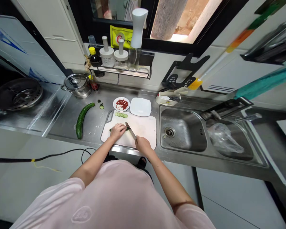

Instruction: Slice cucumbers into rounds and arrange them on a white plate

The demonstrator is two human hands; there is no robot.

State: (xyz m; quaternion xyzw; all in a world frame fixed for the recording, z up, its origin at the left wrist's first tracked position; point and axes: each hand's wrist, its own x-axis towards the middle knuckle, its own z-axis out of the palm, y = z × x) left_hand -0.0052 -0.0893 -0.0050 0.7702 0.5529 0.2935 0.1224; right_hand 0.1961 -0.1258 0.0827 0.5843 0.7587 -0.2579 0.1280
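On a white cutting board (145, 125) my left hand (118, 131) is closed over a piece of cucumber (111, 129), most of which it hides. My right hand (143, 144) grips a kitchen knife (131, 131) by its handle. The blade lies at the cucumber's right end, close to my left fingertips. Several cucumber slices (121, 114) overlap in a row at the board's top left. Left of the board a whole cucumber (82, 121) rests on the steel counter, with cut-off cucumber ends (101, 106) nearby.
Behind the board stand a plate of chopped red pieces (122, 108) and a white square plate (140, 107). To the right is a sink (183, 127); a lidded pot (77, 86) and a wok (16, 93) are at left. A seasoning shelf (124, 72) hangs above.
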